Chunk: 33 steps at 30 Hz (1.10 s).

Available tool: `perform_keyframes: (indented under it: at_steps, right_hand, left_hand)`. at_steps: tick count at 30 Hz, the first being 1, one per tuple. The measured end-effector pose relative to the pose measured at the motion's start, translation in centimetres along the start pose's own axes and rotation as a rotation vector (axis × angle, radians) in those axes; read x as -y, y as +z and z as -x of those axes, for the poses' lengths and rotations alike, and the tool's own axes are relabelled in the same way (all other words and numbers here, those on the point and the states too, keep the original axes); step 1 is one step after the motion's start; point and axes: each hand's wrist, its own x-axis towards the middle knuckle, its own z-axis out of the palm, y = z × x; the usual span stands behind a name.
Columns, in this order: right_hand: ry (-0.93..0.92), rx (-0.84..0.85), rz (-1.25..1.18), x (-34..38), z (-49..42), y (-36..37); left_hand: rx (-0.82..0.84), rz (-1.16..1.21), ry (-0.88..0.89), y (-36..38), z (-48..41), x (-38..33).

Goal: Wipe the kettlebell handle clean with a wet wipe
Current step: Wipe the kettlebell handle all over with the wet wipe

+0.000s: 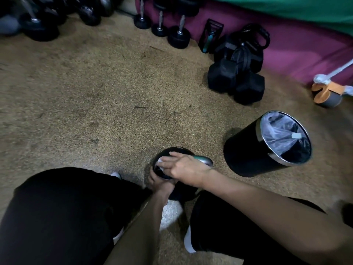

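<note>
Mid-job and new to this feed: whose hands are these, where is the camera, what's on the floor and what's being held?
There is no machine here: a person works with bare hands. The one picture comes from a wide-angle camera on their head, looking forward and down. On the floor lies a black kettlebell. The left hand curls round its near side, steadying it. The right hand lies flat on top, pressing a white wet wipe against it; the silvery handle shows just beyond that wrist. To the right stands a lined black bin; hex dumbbells sit further back.
</note>
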Motion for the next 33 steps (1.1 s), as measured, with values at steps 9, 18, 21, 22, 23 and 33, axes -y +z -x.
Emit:
perform_keyframes:
  at_steps: [9, 18, 21, 22, 23, 33]
  right_hand:
    - [-0.068, -0.126, 0.100, -0.1, -0.5, 2.0]
    - [-0.020, -0.179, 0.020, -1.0, -0.2, 2.1]
    - [0.065, -0.086, -0.161, -1.9, -0.4, 1.2]
    - [0.046, -0.075, -0.130, -2.0, -0.5, 1.0]
    - [0.002, -0.047, -0.102, -2.2, -0.5, 1.0]
    - [0.161, -0.067, -0.279, -2.8, -1.8, -0.9]
  left_hand:
    - [-0.016, -0.085, 0.003, 0.1, -0.3, 0.0]
    - [-0.014, -0.076, 0.003, 0.2, -0.6, 0.0]
    - [-0.012, -0.008, -0.034, 0.2, -0.5, 0.2]
    - [-0.012, 0.002, -0.038, 0.2, -0.4, 0.1]
    - [-0.015, 0.012, -0.039, 0.1, -0.5, 0.2]
    - [0.036, 0.073, -0.012, -0.3, 0.5, -0.3]
